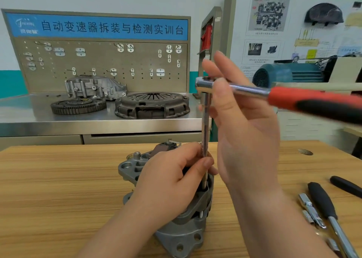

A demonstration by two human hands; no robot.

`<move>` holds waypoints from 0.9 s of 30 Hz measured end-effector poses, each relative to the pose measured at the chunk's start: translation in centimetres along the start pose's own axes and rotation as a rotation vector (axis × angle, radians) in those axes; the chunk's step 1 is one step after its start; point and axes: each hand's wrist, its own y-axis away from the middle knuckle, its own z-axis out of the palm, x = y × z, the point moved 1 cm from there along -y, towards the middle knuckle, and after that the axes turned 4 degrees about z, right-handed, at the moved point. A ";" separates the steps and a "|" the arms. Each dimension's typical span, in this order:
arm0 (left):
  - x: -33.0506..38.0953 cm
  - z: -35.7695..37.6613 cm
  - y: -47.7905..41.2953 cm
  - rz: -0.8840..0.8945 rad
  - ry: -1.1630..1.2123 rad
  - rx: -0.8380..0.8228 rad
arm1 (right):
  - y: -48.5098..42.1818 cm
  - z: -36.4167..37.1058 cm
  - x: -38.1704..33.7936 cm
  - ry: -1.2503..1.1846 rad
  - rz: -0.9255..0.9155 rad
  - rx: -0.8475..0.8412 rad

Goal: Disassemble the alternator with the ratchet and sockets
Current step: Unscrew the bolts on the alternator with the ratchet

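1. Wooden table [58,179] up front; pegboard [98,65] and clutch cover [152,105] well behind.
2. Alternator [188,232] upright at the table's near middle.
3. Left grip [172,179] clenched round the extension bar [205,120] just above the alternator, steadying it.
4. Right grip [244,130] pinching the ratchet [254,91] at its head; red handle blurred, off to the right.
5. Step in hand, seemingly: loosening a housing bolt; socket end hidden.
6. Calls next for a plumb bar and a short handle swing.

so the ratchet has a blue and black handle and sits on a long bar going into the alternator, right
No: the head view shows the ratchet handle is red and black, not blue. It does sit on the bar into the alternator.
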 end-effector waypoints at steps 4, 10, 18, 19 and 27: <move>-0.1 0.1 0.1 0.003 0.013 0.017 | 0.0 0.3 0.1 -0.113 0.105 -0.099; 0.2 -0.1 0.1 0.057 -0.082 -0.030 | -0.3 0.1 -0.1 -0.335 0.408 -0.083; -0.3 0.1 0.0 -0.013 0.038 -0.025 | 0.1 0.3 0.0 -0.231 0.148 -0.032; -0.3 0.1 0.1 -0.001 0.028 -0.023 | 0.0 0.2 -0.1 -0.253 0.189 -0.041; -0.2 -0.2 0.0 0.033 -0.012 -0.013 | -0.1 0.0 -0.1 -0.271 0.269 -0.026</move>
